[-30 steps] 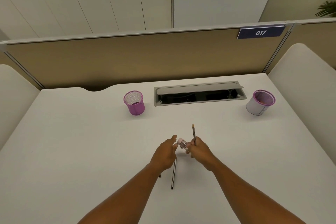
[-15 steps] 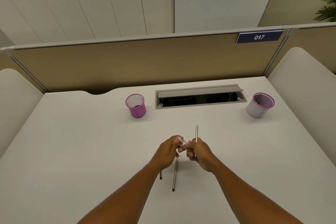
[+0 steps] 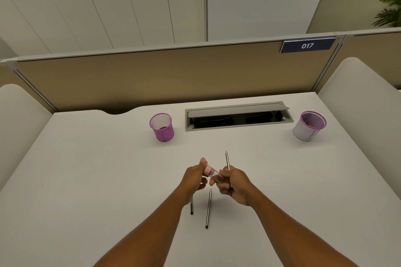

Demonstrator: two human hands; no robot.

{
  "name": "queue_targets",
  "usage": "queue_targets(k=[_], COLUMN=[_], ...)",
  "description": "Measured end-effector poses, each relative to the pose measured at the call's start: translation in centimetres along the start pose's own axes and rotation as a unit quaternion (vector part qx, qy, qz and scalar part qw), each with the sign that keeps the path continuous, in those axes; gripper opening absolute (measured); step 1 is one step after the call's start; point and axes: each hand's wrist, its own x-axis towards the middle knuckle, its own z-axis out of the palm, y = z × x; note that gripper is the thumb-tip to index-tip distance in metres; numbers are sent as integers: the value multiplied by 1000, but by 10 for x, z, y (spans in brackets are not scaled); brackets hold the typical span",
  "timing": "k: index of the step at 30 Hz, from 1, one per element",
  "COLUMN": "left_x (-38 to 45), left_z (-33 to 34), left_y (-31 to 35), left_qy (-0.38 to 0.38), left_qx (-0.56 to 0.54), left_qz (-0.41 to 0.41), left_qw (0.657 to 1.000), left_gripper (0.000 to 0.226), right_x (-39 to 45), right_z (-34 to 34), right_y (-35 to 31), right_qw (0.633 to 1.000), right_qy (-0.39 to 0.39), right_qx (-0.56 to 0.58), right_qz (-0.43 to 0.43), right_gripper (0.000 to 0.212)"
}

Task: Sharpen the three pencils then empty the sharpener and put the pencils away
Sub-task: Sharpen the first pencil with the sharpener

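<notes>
A small sharpener [image 3: 213,172] with a pink cap and a clear tube is held between both hands above the white desk [image 3: 86,169]. My left hand [image 3: 193,178] grips its pink cap end. My right hand [image 3: 235,182] holds the clear end and also grips a thin pencil [image 3: 227,160] that points up and away. Two more pencils lie on the desk below my hands: one [image 3: 208,211] in full view, the other [image 3: 191,207] mostly hidden under my left wrist.
A purple mesh cup [image 3: 162,127] stands at the back centre-left. A second mesh cup [image 3: 308,125] with a white wrap stands at the back right. An open cable tray [image 3: 237,116] is set in the desk between them. A tan partition closes the far edge.
My left hand has closed on the sharpener's pink cap, where a second ago its fingers were spread beside it. Both hands have risen slightly. The lying pencils have not moved.
</notes>
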Motion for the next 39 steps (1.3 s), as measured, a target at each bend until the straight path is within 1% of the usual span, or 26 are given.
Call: queue_targets(k=[2, 4, 8, 10, 11, 13, 15, 17, 19, 21, 22, 24, 26, 28, 35, 37, 39], left_x=[-1, -1, 0, 0, 1, 3, 5, 7, 8, 7, 7, 8, 7, 5, 0, 0, 0], left_z=[-2, -3, -6, -5, -5, -4, -6, -10, -16, -20, -23, -26, -27, -28, -30, -32, -34], left_y=[1, 3, 4, 4, 3, 0, -3, -5, -8, -9, -10, -11, -11, -9, -3, -3, -3], left_qy=[-48, -83, -107, -95, -85, -52, -11, 32, 63, 77, 82, 85, 79, 71, 66, 70, 69], left_qx=[-58, -94, -45, -27, -24, -30, -20, 48, 109, 141, 155, 175, 183, 185, 229, 244, 260], left_qz=[-29, -34, 10, 30, 34, 37, 43, 64, 92, 113, 120, 126, 131, 138, 164, 161, 148], left_qw=[997, 992, 993, 995, 996, 998, 999, 996, 988, 980, 977, 973, 971, 970, 957, 954, 952], left_gripper=[62, 63, 55, 47, 43, 36, 26, 23, 24, 27, 29, 31, 30, 30, 29, 31, 40], right_x=[2, 4, 3, 3, 4, 4, 4, 1, 1, 0, 0, -2, -2, 0, -3, -3, -3], right_z=[3, 5, 9, 12, 13, 14, 13, 9, 4, 1, -1, -3, -4, -6, -10, -12, -15], right_y=[0, -2, -5, -7, -7, -8, -9, -10, -8, -7, -6, -5, -3, -3, -6, -8, -9], right_qw=[1000, 999, 999, 999, 997, 987, 974, 961, 956, 950, 941, 906, 875, 852, 785, 762, 740], right_qy=[11, 20, 27, 34, 45, 81, 109, 121, 126, 111, 97, 69, 52, 40, 42, 46, 51], right_qx=[18, 35, 36, -15, -57, -139, -198, -246, -263, -281, -310, -391, -452, -495, -586, -607, -624], right_qz=[0, -4, -15, -23, -23, -18, -13, -17, -30, -71, -100, -147, -166, -169, -198, -220, -245], right_gripper=[23, 22, 20, 9, 13, 28, 35, 35, 35, 31, 28, 25, 27, 27, 17, 15, 16])
